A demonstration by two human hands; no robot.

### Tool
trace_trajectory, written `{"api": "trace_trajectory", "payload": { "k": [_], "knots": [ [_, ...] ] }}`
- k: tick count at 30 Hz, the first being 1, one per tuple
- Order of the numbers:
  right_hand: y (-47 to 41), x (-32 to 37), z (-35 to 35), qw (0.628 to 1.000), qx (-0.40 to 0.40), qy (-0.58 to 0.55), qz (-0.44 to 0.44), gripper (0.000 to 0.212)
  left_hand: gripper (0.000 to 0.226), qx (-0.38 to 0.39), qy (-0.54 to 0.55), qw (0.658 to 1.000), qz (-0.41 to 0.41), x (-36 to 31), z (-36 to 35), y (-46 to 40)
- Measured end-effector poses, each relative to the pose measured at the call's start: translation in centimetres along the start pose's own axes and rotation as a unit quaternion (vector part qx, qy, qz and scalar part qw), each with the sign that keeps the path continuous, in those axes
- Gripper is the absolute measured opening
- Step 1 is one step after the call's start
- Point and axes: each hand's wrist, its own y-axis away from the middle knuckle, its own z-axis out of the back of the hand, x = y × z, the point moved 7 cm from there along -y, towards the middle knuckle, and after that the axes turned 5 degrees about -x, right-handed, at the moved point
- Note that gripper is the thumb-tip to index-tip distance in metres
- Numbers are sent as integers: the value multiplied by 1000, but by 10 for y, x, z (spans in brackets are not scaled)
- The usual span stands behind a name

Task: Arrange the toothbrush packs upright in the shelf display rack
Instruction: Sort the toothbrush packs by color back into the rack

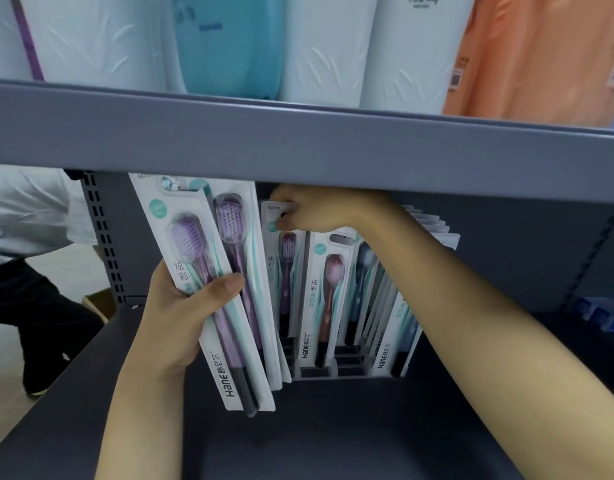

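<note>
The left hand (180,320) gripped a fanned bunch of white card-and-blister packs of purple toothbrushes (208,271), thumb clamped across the front, the bunch tilted and hanging over the dark grey shelf (333,427) just left of the white slotted display rack (333,370). Up under the grey upper shelf lip (298,140), the right hand (319,211) pinched the top edge of a white pack with a dark purple brush (284,271), standing in the rack's left side. Beside it stood a pack with a brown-pink brush (328,296), then blue-brush packs (378,306) leaning toward the right edge.

Risk, as I judged it: the held bunch was splayed, so one pack could slip out and drop onto the shelf. The pinched pack could miss its slot and tip, knocking the neighbours over. The right wrist sat close under the lip, leaving little room to lift.
</note>
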Motion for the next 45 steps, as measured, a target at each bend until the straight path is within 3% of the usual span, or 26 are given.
{"api": "trace_trajectory", "payload": {
  "k": [7,14,17,35,45],
  "knots": [
    [4,-4,1,1000,6,-5,-17,21,35,12,5,1000,8,5,-2,0],
    [4,-4,2,1000,17,11,-20,33,36,20,12,1000,6,2,-4,2],
    [4,-2,2,1000,21,17,-12,35,46,27,11,1000,6,2,-5,2],
    [0,0,0,999,4,39,-24,38,33,6,8,1000,3,7,2,0],
    [-1,1,-1,999,3,32,-25,37,47,14,8,1000,5,3,5,0]
  ]
}}
